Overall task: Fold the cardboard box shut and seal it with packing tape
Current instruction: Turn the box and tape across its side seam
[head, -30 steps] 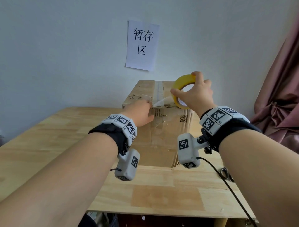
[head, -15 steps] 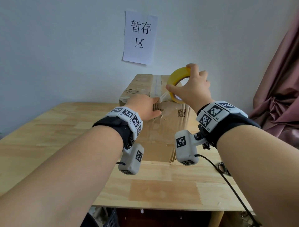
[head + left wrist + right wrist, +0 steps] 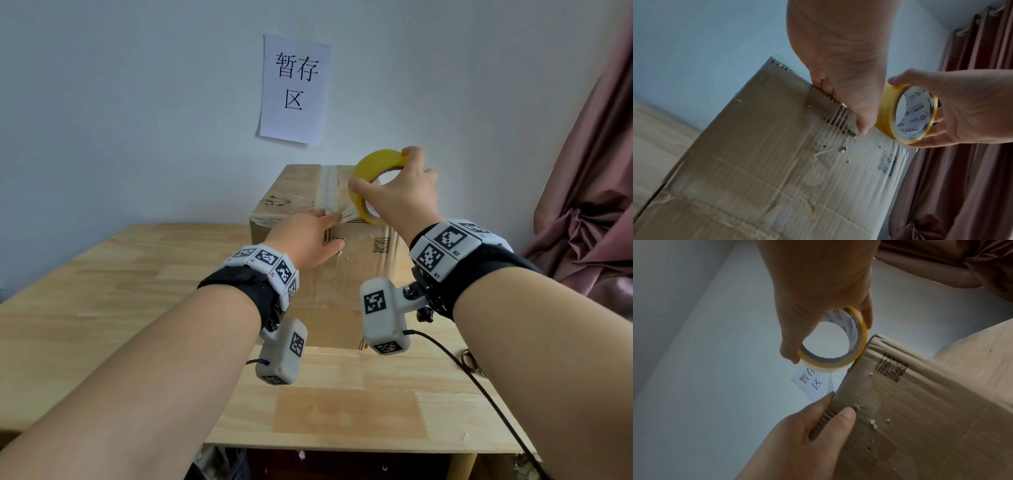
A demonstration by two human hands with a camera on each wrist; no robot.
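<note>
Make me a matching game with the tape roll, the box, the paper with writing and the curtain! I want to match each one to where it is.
Things:
1. tape roll
2. cardboard box
3. paper sign
4. curtain

Places:
A. stuck on the wall above the box
B. standing on the wooden table
C. hanging at the right side of the room
D. held in the right hand at the box's top edge

Right pairs: 1-D, 2-B, 3-A, 4-C
</note>
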